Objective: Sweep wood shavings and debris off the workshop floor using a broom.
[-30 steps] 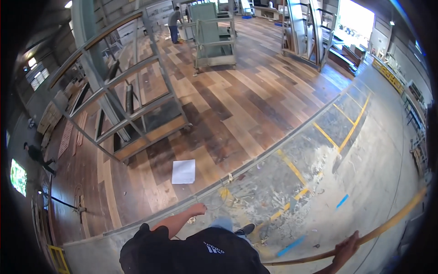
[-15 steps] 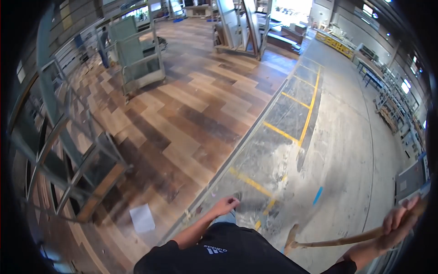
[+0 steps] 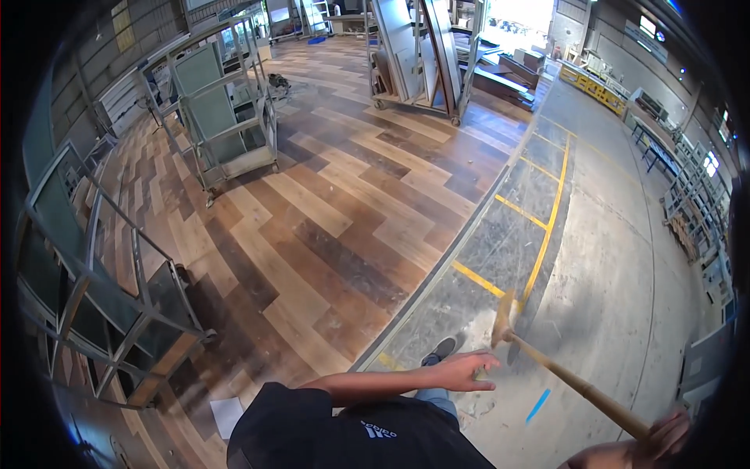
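My right hand [image 3: 666,434], near the lower right edge, is closed round a long wooden pole with a short crosswise head [image 3: 504,322]. It resembles a push broom, but its head is too blurred to tell for sure. The pole [image 3: 586,387] slants forward and left from my grip, the head ending over the concrete floor near a yellow line. My left hand [image 3: 469,371] reaches across in front of my body, fingers apart and holding nothing. Below and behind it, one dark shoe [image 3: 444,350] shows on the floor.
Wheeled metal racks stand at the left [image 3: 117,313], upper left [image 3: 223,117] and top centre [image 3: 422,62], carrying panels. White paper [image 3: 226,417] lies on the wood-patterned floor [image 3: 328,258]. Blue tape [image 3: 537,406] marks the concrete. Benches [image 3: 656,148] line the right side.
The pole's head has swung forward, away from my body. My left hand has moved right, its fingers now more spread. The racks, paper and floor lines have shifted in view.
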{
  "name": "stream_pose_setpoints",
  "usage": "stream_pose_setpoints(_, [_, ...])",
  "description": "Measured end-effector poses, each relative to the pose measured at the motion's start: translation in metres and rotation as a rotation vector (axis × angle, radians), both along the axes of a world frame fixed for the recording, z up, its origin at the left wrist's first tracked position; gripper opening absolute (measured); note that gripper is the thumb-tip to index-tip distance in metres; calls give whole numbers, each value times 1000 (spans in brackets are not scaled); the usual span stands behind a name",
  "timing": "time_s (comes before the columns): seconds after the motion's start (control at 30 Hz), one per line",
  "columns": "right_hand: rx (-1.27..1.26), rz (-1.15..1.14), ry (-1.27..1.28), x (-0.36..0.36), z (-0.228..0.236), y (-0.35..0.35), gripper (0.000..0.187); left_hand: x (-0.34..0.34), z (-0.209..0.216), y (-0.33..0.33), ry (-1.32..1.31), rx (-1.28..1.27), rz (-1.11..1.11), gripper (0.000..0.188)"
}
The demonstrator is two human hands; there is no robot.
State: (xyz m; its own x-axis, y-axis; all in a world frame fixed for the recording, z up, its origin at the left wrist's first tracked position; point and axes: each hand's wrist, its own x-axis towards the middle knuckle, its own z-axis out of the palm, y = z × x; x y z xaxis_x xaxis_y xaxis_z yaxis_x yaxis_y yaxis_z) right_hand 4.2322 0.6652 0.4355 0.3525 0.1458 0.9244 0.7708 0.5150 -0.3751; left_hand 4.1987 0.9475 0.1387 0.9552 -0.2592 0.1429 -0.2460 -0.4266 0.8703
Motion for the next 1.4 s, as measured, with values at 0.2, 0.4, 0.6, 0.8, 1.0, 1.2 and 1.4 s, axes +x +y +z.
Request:
stream_pose_setpoints(0.2, [50,197,-108,188,-34,63,43,174,35,14,-7,52,54,62])
stream_pose_setpoints(0.4, [144,570,-108,339,-23,137,30,359,76,32,-197,213,150,57])
stream_pose_setpoints(0.6, [241,413,-63,448,-36,117,26,509,18,21,-325,335,-74,23])
stream_pose_setpoints(0.8, [234,139,121,492,-41,73,21,648,-21,27,-206,269,-473,18])
stream_pose_setpoints(1.0, [388,-293,38,523,-56,105,22,782,-59,43,-161,372,-815,21])
stream_pose_setpoints(1.2, [352,-651,304,573,-90,127,34,900,-89,22,-268,407,-866,19])
stream_pose_setpoints(1.4, [382,-845,350,581,-96,116,37,974,-136,-31,-338,470,-871,20])
